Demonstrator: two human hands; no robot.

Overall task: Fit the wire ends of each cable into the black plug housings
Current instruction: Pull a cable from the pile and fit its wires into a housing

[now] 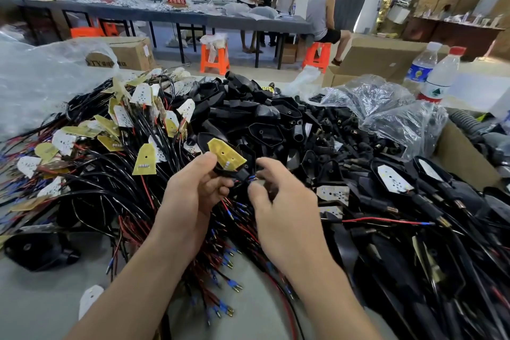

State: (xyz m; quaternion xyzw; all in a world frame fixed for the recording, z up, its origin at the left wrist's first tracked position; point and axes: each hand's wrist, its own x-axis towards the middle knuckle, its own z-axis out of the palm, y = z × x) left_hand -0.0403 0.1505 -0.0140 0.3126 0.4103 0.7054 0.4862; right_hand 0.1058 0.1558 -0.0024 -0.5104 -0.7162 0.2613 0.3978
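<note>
My left hand (193, 188) grips a black plug housing (242, 171) with a yellow circuit board (225, 153) lying in its open top. Its thumb presses the housing's left edge. My right hand (278, 196) pinches thin red and blue wire ends (249, 179) right at the housing's neck; its fingertips hide how far the wires sit inside. A heap of black cables with yellow and white boards (116, 130) lies to the left. Empty black housings (265, 116) are piled behind my hands.
Finished housings with cables (414, 188) are stacked on the right. Clear plastic bags (386, 107), a cardboard box (463, 157) and two water bottles (438, 74) stand at the back right. A lone housing (38, 251) lies front left. Several people stand by a far table (193, 16).
</note>
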